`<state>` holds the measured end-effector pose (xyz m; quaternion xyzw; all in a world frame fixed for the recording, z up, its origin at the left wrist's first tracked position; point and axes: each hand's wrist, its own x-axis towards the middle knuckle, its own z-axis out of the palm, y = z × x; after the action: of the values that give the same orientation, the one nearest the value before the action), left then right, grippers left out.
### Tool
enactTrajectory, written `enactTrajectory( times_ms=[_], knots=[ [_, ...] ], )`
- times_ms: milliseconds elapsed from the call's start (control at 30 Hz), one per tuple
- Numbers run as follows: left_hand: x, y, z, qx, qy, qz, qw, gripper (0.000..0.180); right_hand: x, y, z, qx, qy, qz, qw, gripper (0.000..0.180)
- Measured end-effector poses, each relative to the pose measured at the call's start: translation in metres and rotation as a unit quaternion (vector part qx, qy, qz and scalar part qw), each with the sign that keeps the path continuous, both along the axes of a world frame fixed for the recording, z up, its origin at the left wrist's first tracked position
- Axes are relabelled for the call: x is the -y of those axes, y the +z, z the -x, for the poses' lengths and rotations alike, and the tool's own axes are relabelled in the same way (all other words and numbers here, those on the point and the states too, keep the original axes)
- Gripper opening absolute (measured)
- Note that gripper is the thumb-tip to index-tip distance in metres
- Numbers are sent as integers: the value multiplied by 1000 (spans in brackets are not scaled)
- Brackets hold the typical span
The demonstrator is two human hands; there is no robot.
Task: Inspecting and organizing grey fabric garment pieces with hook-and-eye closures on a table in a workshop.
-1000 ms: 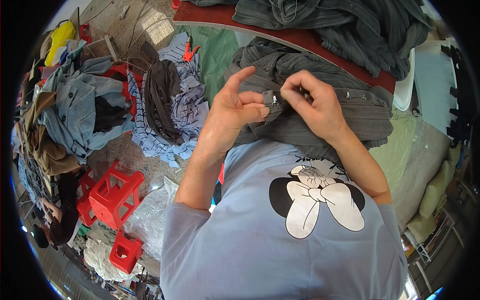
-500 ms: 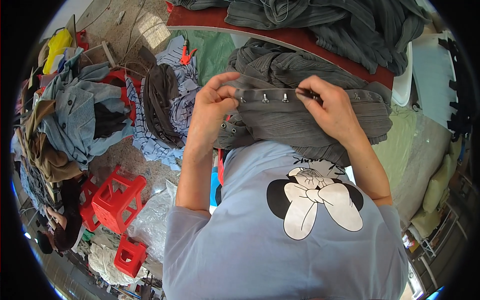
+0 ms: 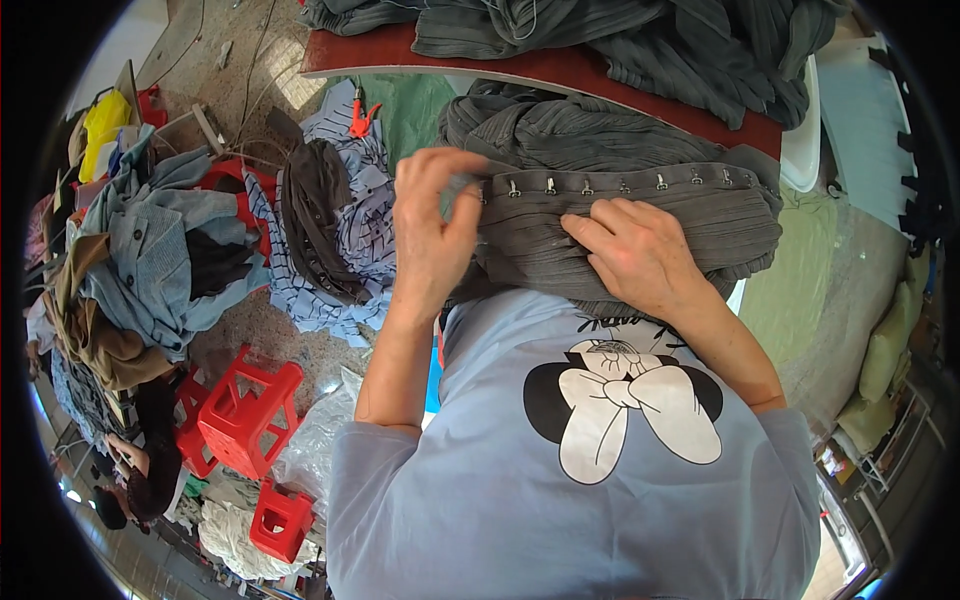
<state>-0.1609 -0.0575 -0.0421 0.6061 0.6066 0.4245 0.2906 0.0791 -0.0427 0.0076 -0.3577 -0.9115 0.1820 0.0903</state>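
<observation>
A dark grey pleated garment (image 3: 540, 235) lies bunched across my lap. Along its upper edge runs a band (image 3: 640, 180) with a row of several small metal hooks. At the band's left end is my left hand (image 3: 430, 215), slightly blurred, thumb and fingers apart with a gap between them. My right hand (image 3: 640, 245) rests on the pleated cloth just below the band, fingers lying on the fabric and the index finger stretched leftward. What lies under its palm is hidden.
Ahead is a dark red board (image 3: 370, 52) heaped with more grey cloth (image 3: 560, 30). To the left lie a blue striped shirt (image 3: 315, 290), a grey-blue buttoned garment (image 3: 130, 240) and red plastic stools (image 3: 250, 415). Another person (image 3: 150, 440) is at the far left.
My right hand has let go of the band and moved down onto the cloth. The band now lies exposed with its hooks in a row. My left thumb and fingers have parted.
</observation>
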Motion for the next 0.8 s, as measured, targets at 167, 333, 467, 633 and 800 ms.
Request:
enactTrajectory(
  times_ms=[167, 333, 467, 633, 800],
  knots=[
    [-8, 1, -18, -107, -125, -32, 986, 14, 2, -2, 1, 0, -3, 20, 1000, 37],
    [-15, -6, -21, -136, -161, -69, 975, 8, 2, -4, 0, -18, -16, 26, 999, 33],
    [-15, -10, -19, 1, -139, 25, 990, 6, -4, 8, 4, -76, -98, 166, 978, 26],
    [-11, -3, -17, 37, -116, 74, 990, 9, -11, -7, 14, -77, -176, 100, 976, 20],
    [-10, -2, -15, 89, -83, 126, 984, 11, -13, -12, 25, -37, -130, 25, 991, 18]
  ],
)
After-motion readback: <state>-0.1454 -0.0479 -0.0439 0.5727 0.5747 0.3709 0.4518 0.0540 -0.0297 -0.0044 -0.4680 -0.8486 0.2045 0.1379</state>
